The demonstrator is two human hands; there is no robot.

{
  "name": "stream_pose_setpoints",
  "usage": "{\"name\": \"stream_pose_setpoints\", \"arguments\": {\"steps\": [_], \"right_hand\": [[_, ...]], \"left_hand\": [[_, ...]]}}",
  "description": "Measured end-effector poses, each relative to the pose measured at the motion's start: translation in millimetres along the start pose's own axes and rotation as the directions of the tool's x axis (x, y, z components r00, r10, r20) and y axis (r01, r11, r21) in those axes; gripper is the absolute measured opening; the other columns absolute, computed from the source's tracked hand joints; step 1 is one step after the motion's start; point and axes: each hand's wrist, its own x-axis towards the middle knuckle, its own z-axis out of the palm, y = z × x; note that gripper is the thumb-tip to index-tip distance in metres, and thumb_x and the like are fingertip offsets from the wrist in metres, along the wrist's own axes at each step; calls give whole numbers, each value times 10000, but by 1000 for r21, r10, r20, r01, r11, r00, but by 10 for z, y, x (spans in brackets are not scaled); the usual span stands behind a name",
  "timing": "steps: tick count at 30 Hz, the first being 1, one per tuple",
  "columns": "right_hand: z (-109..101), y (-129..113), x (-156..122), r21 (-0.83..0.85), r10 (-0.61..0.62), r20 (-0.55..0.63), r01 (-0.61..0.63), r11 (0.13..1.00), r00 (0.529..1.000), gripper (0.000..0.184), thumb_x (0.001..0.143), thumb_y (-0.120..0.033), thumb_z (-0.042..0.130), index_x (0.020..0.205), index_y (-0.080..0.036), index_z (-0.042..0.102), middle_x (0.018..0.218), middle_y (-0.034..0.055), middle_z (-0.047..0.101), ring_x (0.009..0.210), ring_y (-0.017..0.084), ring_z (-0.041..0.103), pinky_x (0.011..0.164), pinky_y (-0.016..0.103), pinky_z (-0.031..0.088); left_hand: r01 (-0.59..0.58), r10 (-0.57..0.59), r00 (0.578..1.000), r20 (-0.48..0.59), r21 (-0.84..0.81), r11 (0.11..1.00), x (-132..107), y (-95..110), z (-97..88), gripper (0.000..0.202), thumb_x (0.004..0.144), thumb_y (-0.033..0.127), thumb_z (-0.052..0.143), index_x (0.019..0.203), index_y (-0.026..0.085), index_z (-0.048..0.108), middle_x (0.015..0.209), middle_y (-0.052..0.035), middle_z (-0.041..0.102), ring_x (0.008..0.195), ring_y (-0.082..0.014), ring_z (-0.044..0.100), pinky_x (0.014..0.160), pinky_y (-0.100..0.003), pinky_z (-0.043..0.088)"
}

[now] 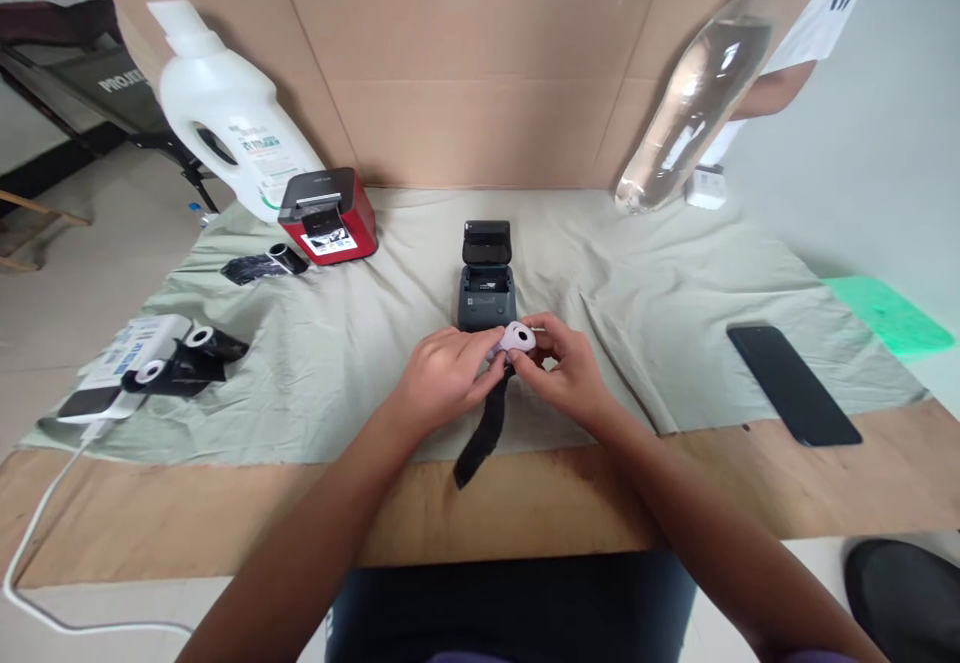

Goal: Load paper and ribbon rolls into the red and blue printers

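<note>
Between my fingertips is a small white paper roll (517, 337) with a dark core hole facing me. My left hand (448, 380) pinches it from the left, fingers closed. From the other side the thumb and fingers of my right hand (564, 367) also close on it. A black strip (486, 433) hangs down below the roll toward the table's front edge; where its upper end attaches is hidden by my fingers. Just beyond my hands stands a small dark label printer (487, 293) with its lid raised and its compartment uncovered.
On the left are a white jug (225, 113), a red box-shaped device (341, 218), several black rolls (214, 343) and a corded white device (124, 368). A clear bottle (701, 93) leans against the cardboard (480, 123). A phone (793, 383) lies right. A person's arm (780, 88) shows behind.
</note>
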Motion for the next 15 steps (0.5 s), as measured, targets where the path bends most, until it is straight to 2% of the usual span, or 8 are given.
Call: {"name": "stream_pose_setpoints", "arguments": {"steps": [9,15], "right_hand": [[21,-2,-33,-3,56,-19,-56,998,998,229,817,-308,678,840,-223,466,539,-71,550,457,78,419,460,215,369],[35,-6,-52,-27,37,-37,-38,999,999,245,818,-330,679,848,-228,458,562,-53,597,448,85,456,450,220,381]], "left_hand": [[67,-66,997,30,-16,998,-56,20,71,218,942,210,519,1076,142,677,750,-48,748,580,-149,656,603,-274,496],[240,-238,971,35,-142,960,-39,72,43,199,889,225,577,1033,185,709,797,-24,772,607,-136,684,586,-237,511]]}}
